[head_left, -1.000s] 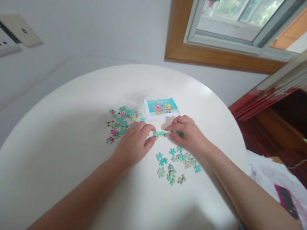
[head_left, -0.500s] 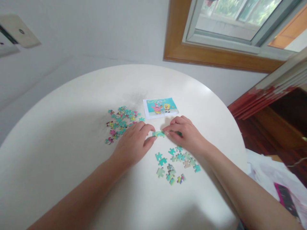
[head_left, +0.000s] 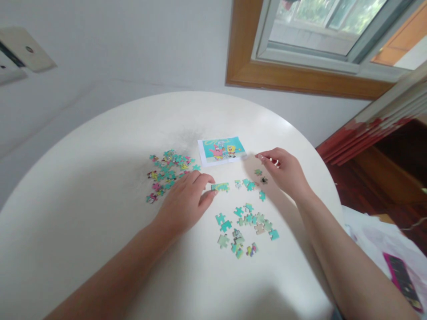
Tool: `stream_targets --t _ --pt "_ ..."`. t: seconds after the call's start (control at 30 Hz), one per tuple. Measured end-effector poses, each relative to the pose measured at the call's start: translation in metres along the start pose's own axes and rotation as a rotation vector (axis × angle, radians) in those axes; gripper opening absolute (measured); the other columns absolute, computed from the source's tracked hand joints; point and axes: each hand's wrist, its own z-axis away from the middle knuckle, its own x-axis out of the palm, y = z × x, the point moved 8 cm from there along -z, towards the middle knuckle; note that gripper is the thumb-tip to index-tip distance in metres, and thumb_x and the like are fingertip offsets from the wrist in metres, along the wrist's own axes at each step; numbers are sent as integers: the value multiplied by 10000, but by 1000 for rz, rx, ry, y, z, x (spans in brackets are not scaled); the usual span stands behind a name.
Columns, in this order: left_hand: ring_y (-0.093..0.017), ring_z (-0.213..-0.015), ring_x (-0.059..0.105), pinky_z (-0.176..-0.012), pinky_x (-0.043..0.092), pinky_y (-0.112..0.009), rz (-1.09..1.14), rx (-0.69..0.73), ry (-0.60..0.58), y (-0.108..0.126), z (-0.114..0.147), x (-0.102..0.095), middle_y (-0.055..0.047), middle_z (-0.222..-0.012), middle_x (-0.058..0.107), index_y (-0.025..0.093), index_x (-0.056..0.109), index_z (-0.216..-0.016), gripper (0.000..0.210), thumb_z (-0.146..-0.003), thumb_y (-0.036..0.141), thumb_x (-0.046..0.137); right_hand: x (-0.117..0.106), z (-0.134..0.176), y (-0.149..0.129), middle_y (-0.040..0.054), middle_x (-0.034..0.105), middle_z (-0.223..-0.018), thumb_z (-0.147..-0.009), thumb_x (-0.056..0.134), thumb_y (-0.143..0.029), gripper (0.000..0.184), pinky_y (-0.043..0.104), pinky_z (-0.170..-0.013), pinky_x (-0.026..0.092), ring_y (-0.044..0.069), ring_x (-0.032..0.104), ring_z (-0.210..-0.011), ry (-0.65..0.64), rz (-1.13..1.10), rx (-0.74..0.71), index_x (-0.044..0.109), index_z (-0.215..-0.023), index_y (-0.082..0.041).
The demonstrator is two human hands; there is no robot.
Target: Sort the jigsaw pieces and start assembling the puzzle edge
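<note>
Saw, closest to the near edge of the round white table (head_left: pixel 83 155), a spread of loose jigsaw pieces (head_left: pixel 239 239), mostly teal and pale green, apparently sorted but not fitted to anything larger. Found farther in, near the middle, a short joined strip (head_left: pixel 220 187), seemingly the only assembled part. Noted the left hand (head_left: pixel 188 191) there, with thumb and forefinger apart around the left end; could not tell a firm grip from a light touch. Spotted a few separate pieces (head_left: pixel 250 185) toward the right edge, and a larger pile (head_left: pixel 170 171) toward the left, unassembled. Judged far more unjoined than joined. Saw the right hand (head_left: pixel 287 170) nearer the right edge, with fingertips close together; could not tell pinched piece from bare fingers. Saw, toward the far edge, a SpongeBob picture card (head_left: pixel 222 150).
</note>
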Motion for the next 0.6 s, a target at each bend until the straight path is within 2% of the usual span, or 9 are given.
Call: stream_targets --t 0.23,0.43,0.6 --pt "-253 -953 576 -870 458 -401 25 -8 -10 1 -1 -1 -77 -974 597 197 564 -1035 155 -923 242 467 1 -1 6 47 704 -815 -878 536 -316 245 319 -646 433 180 575 -699 7 17 20 758 -912 -216" --pt "-254 -990 553 -921 441 -423 14 -8 -29 1 -2 0 -85 -987 589 184 571 -1052 249 -968 196 338 3 0 8 47 702 -809 -881 537 -316 240 318 -640 437 184 587 -705 -2 6 25 754 -908 -217" --pt "-245 -992 552 -916 449 -412 10 -20 -40 0 -1 1 -80 -988 581 194 569 -1068 294 -924 110 327 3 0 8 47 707 -815 -878 535 -323 238 323 -639 441 184 582 -693 3 -7 24 750 -900 -223"
